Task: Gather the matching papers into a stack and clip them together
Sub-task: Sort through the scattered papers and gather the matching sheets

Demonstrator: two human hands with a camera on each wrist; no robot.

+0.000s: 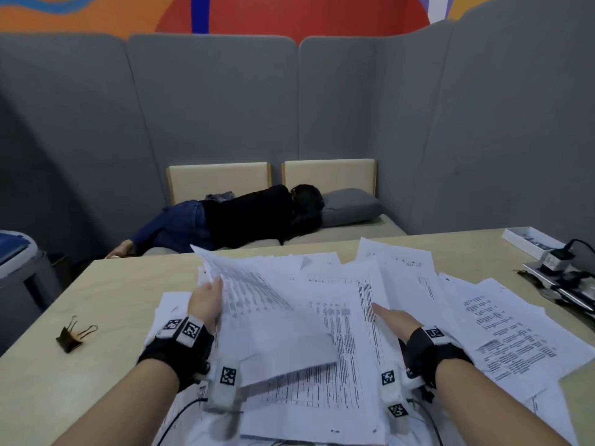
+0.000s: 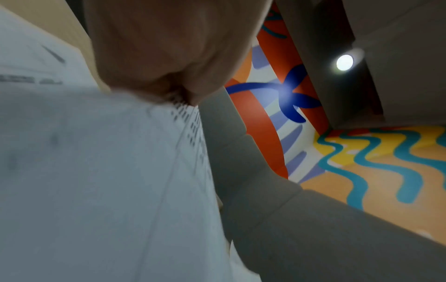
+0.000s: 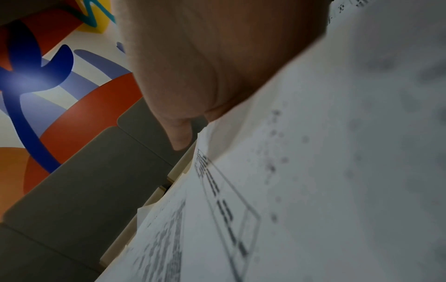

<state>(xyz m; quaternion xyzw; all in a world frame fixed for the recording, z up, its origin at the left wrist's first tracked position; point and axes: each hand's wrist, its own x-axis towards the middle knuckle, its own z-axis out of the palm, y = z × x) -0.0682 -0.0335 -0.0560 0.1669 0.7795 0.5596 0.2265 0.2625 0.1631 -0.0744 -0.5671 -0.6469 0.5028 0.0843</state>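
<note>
Many printed white papers (image 1: 402, 284) lie spread in a loose overlapping pile across the wooden table (image 1: 112, 291). My left hand (image 1: 207, 300) pinches the left edge of one printed sheet (image 1: 267, 320) and holds it lifted and tilted above the pile. In the left wrist view that sheet (image 2: 96, 171) fills the lower left under my palm (image 2: 169, 47). My right hand (image 1: 396, 320) lies flat with straight fingers on a sheet with columns of text (image 1: 347, 349). The right wrist view shows my palm (image 3: 205, 57) on printed paper (image 3: 313, 171). A black binder clip (image 1: 72, 334) sits on the table at the left, apart from both hands.
A white box (image 1: 528, 241) and a dark device with cables (image 1: 560, 268) sit at the table's right edge. Beyond the table a person in dark clothes (image 1: 244, 217) lies on a beige bench before grey partition panels (image 1: 212, 101). A grey bin (image 1: 19, 268) stands at far left.
</note>
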